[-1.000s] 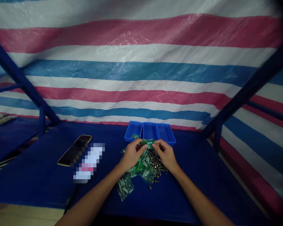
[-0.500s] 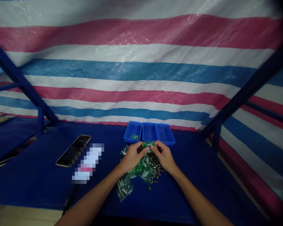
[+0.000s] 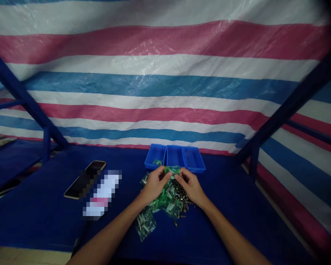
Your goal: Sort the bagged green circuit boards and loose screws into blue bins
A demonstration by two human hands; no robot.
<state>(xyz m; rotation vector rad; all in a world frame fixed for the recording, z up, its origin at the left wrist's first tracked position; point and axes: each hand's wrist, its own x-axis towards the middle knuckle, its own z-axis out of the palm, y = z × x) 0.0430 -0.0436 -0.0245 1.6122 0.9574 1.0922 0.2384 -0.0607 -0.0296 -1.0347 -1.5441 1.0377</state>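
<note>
A heap of small green circuit boards (image 3: 165, 200) mixed with brass-coloured metal parts (image 3: 182, 198) lies on the dark blue table (image 3: 44, 217). Over its far edge, my left hand (image 3: 153, 185) and my right hand (image 3: 189, 186) meet, fingers curled, both pinching one green board (image 3: 172, 170) between them. Just behind the hands stand three small blue bins (image 3: 175, 157) side by side; the left bin holds a few green pieces (image 3: 156, 162).
A phone (image 3: 84, 179) lies face up to the left, with a blurred white and pink object (image 3: 102, 194) beside it. Blue metal frame bars (image 3: 281, 110) slant at both sides. A striped tarpaulin (image 3: 165, 81) hangs behind the table.
My two hands have drawn closer together over the green board; the right hand moved slightly left. The view shifted a little downward.
</note>
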